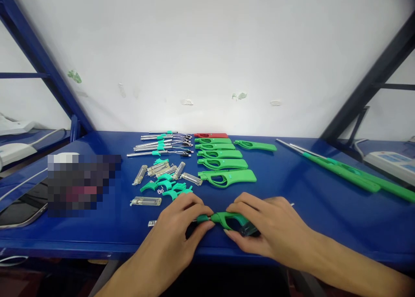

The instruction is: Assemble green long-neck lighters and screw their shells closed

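Near the table's front edge, my left hand (181,232) pinches a metal rod with a teal collar (202,218); the rod's silver end sticks out left of the hand. My right hand (266,223) grips a green lighter handle (222,219) with a trigger loop, its narrow tip touching the rod's end. A dark part shows under the right fingers. Beyond the left hand lie teal triggers (167,183) and clear fuel tanks (154,169). One more tank (147,201) lies closer, at the left.
Metal rods with wires (155,148) lie at the back, beside a column of green handles (227,163) and a red one (212,135). Long green lighters (343,171) lie right. A phone (24,206) and a pixelated area are at the left. A white wall stands behind.
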{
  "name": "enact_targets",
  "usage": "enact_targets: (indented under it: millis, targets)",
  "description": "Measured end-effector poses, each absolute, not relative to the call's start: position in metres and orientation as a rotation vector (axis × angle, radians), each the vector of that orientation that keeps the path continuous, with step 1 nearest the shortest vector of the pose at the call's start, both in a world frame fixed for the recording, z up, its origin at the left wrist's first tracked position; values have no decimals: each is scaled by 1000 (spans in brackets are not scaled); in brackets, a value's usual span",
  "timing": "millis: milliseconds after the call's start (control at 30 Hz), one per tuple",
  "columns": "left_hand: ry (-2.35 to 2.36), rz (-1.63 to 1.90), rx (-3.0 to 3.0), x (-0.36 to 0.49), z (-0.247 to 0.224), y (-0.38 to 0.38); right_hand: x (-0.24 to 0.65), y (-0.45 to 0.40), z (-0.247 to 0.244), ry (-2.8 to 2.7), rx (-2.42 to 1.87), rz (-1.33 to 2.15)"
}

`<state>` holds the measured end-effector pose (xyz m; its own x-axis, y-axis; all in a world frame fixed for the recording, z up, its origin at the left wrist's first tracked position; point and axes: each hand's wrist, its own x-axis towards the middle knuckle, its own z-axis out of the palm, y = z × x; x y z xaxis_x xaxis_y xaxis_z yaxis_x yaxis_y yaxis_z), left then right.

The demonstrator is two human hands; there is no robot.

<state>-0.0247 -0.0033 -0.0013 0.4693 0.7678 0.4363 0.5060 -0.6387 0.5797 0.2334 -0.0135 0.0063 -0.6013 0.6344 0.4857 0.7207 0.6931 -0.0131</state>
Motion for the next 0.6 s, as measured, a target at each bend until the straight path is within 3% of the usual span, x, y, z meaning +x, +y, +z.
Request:
enact_targets:
  millis: [367, 600]
  targets:
    - [1116, 884, 2327, -25, 1, -5, 245, -15, 30, -2251, -908, -340]
    - [1061, 905, 2356, -29, -4, -4, 298, -9, 52, -2261, -1117, -410]
